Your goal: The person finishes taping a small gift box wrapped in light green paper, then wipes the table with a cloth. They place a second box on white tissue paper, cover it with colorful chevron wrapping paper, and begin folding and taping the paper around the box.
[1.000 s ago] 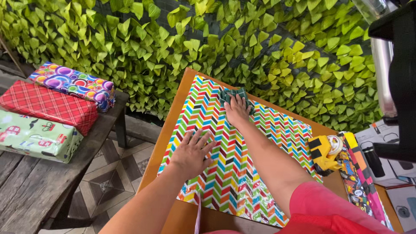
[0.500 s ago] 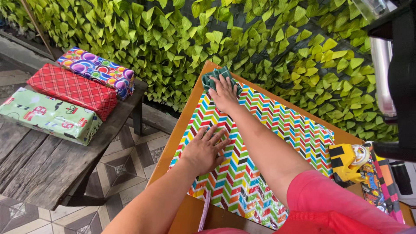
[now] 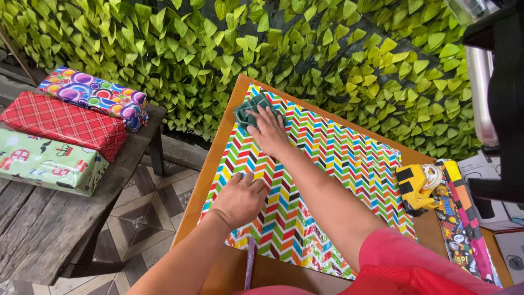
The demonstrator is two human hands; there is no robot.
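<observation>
Dark green cloth (image 3: 252,111) sits bunched up on the far left corner of the zigzag wrapping paper (image 3: 333,164), right near the edge of the wooden table (image 3: 206,169). The right hand (image 3: 267,131) lies on top of it, fingers (image 3: 261,113) spread flat and pressing down, not curled round it; the cloth pokes out ahead of and to the left of the fingertips, and the part beneath the palm is hidden. The left hand (image 3: 238,199) rests on the near left part of the paper, knuckles bent, fingertips tucked down onto the sheet, gripping nothing that shows. The two hands are well apart, the cloth at the far one.

The paper is a big rectangle of bright chevrons, its long axis running from the far left corner toward the near right, slanted across the table. Its near edge is partly covered by the right arm and a pink sleeve (image 3: 404,262). A thin purple strip (image 3: 249,265) crosses the near edge of the table; what it is cannot be told.

To the right, just beside the paper, a yellow tape dispenser (image 3: 417,186) sits against a roll of patterned paper (image 3: 461,218), cut off at the bottom. On the left, a wooden bench (image 3: 65,224) carries three wrapped boxes: bubble-patterned (image 3: 93,95), red plaid (image 3: 60,124) and pale green (image 3: 46,164). A leafy green wall (image 3: 327,60) fills the background.
</observation>
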